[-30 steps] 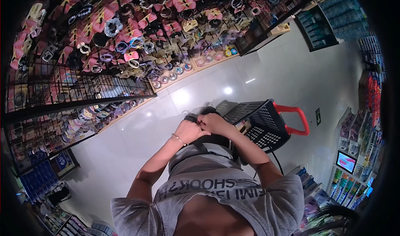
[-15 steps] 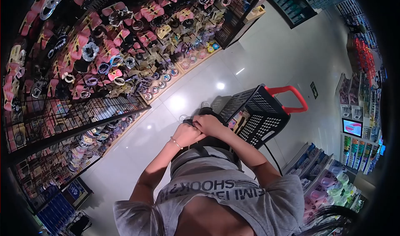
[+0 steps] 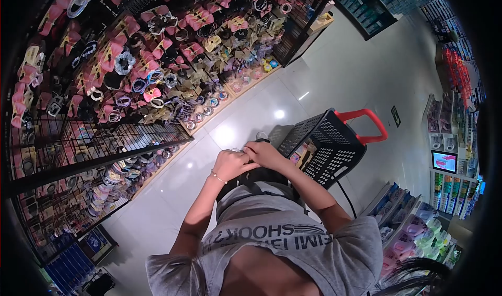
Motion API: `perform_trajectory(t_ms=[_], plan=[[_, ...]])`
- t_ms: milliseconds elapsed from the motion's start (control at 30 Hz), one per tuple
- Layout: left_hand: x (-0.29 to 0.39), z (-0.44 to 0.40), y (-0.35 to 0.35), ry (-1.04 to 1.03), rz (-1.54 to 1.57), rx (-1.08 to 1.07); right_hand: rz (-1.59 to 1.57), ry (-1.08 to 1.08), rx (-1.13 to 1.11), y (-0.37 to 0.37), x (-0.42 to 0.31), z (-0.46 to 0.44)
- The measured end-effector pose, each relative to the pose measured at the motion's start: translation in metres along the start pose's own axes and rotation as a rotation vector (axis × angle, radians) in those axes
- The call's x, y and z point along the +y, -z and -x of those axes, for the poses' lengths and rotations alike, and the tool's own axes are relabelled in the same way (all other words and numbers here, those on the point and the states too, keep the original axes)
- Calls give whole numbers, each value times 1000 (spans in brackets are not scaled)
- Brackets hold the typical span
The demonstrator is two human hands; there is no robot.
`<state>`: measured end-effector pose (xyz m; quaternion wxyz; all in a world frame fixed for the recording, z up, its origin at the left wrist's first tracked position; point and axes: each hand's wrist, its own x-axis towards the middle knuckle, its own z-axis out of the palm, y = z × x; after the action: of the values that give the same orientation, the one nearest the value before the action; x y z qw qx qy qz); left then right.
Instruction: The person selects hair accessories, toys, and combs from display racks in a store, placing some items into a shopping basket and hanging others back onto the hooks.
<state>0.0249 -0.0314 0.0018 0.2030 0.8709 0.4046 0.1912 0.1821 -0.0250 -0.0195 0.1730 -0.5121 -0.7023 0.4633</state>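
Holding left hand (image 3: pixel 229 166) and right hand (image 3: pixel 264 155) together near the waist (image 3: pixel 261 188), with curled fingers touching — cannot tell whether clamping anything. Standing close beside the basket (image 3: pixel 334 157), on the right — possibly risking a bump against it through turning too tightly.

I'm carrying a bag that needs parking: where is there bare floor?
Bare floor shows left of the left hand, between the display's wooden edge and the wheeled basket, and right of its red handle, around the floor sign. It's crowded on the hair-accessory rack and lower-right shelves.
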Motion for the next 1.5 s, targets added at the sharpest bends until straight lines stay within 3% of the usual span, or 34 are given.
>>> perform_trajectory(t_ms=[400,633,700,833,933,1067,1200,1500], plan=[[-2,54,13,217,-25,102,156,312,-82,-36,-20,-20],[2,71,14,252,30,99,291,356,-160,-44,-31,-18],[2,73,11,253,39,95,389,509,-137,-44,-31,-16],[3,79,5,187,4,70,398,427,-140,-48,-38,-8],[15,86,-1,132,-15,20,397,479,-119,-53,-33,3],[22,97,-7,40,10,-1,513,368,-345,-66,-27,21],[13,95,-11,-42,2,-30,497,362,-302,-64,-32,26],[29,81,-15,-7,-53,-44,574,179,-497,-46,-30,20]])
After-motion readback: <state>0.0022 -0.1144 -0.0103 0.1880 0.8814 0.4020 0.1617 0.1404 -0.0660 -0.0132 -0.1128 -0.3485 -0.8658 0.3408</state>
